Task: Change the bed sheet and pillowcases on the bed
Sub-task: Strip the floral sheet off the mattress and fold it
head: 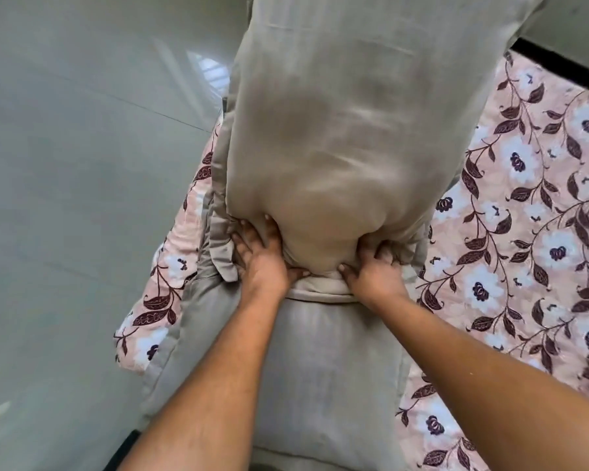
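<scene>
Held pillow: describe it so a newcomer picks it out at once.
Start at the bed with the pink floral sheet, beside the grey tiled floor. At its edge, the left hand and right hand grip the lower end of a beige-grey pillow. Unlike the similar pillow lying flat beneath the forearms, this one stands on end.

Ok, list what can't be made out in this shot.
Head view:
1. Upright pillow top: cut off by the upper edge.
2. Fingertips of left hand and right hand: buried in its fabric folds.
3. Flat pillow near end: cut off below, partly behind forearms.
</scene>
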Available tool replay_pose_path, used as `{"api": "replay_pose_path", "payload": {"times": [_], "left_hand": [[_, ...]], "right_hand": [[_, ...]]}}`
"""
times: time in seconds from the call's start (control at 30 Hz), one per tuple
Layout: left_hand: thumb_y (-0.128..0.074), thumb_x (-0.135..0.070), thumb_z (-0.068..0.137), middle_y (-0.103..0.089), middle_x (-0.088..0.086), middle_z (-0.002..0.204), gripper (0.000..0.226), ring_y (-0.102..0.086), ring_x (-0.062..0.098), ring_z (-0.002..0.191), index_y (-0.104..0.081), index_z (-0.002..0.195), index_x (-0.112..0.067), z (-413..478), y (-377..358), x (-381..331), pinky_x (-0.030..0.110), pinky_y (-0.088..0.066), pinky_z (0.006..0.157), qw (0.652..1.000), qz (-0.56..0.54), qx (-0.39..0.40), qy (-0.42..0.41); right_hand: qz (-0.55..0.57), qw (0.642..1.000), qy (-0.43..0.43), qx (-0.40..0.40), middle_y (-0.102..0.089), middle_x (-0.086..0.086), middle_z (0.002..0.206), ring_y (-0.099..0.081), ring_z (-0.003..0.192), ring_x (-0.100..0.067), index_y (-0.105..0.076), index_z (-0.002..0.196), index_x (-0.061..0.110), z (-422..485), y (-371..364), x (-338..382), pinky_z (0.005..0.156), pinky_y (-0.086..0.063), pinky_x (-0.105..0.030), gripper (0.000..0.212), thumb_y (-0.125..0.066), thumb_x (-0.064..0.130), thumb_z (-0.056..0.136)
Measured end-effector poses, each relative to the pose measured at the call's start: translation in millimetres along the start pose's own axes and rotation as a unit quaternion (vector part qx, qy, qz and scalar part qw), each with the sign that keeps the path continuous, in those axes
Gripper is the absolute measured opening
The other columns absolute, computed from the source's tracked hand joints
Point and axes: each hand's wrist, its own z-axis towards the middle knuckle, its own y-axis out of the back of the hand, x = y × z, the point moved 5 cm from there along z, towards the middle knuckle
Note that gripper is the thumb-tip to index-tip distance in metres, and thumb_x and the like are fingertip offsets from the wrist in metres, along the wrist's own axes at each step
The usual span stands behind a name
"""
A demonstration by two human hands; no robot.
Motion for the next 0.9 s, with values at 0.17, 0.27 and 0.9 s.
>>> {"api": "replay_pose_path", "payload": {"times": [0.17,0.27,0.9], "left_hand": [[-0.083,-0.055,0.071,0.026,0.025,0.161,0.137,0.019,0.051,0.148,0.021,0.157,-0.028,2,11,3,0.061,-0.009,0.12,0.999,-0.022,0.028,-0.008],[-0.082,-0.054,0.074,0.028,0.024,0.16,0.134,0.02,0.05,0.148,0.021,0.156,-0.03,3,13,4,0.059,-0.006,0.121,0.999,-0.026,0.039,-0.011],[-0.051,-0.08,0.083,0.006,0.01,0.169,0.105,-0.004,0.036,0.153,0.01,0.158,-0.038,-105,77,-10,0.057,-0.017,0.119,0.998,-0.008,-0.061,-0.021]], "right_hand": [[-0.014,1.0,0.005,-0.002,-0.004,-0.034,0.162,-0.017,0.147,-0.051,-0.004,0.162,0.019,-6,8,9,0.121,-0.021,-0.051,0.085,-0.048,0.057,0.1],[-0.003,1.0,0.009,-0.017,-0.018,-0.03,0.154,-0.027,0.139,-0.049,-0.018,0.159,0.02,-9,11,10,0.116,-0.026,-0.048,0.075,-0.05,0.055,0.1],[0.122,0.966,0.116,-0.199,-0.049,-0.006,0.121,-0.059,0.107,-0.033,-0.042,0.145,0.041,-124,88,-21,0.087,-0.053,-0.043,0.052,-0.06,0.046,0.097]]}}
